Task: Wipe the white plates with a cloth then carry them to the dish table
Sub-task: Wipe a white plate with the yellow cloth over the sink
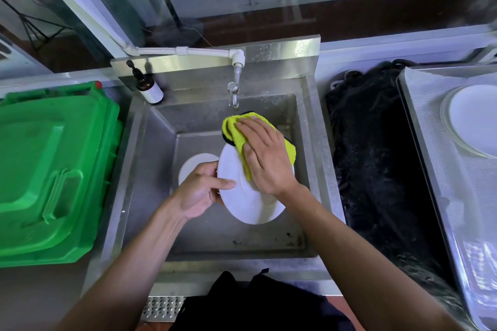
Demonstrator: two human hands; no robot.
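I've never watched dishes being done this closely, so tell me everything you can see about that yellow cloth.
The yellow cloth looks like fluffy microfibre, bright yellow-green with a dark layer or edge beneath. It is bunched and folded, draped over the upper edge of the white plate above the sink, just below the tap. The right hand presses it flat-fingered against the plate.

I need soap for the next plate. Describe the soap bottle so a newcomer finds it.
Start at the steel sink. On its back left corner, left of the faucet, stands the soap bottle: brown, white label, black pump, the only bottle there.
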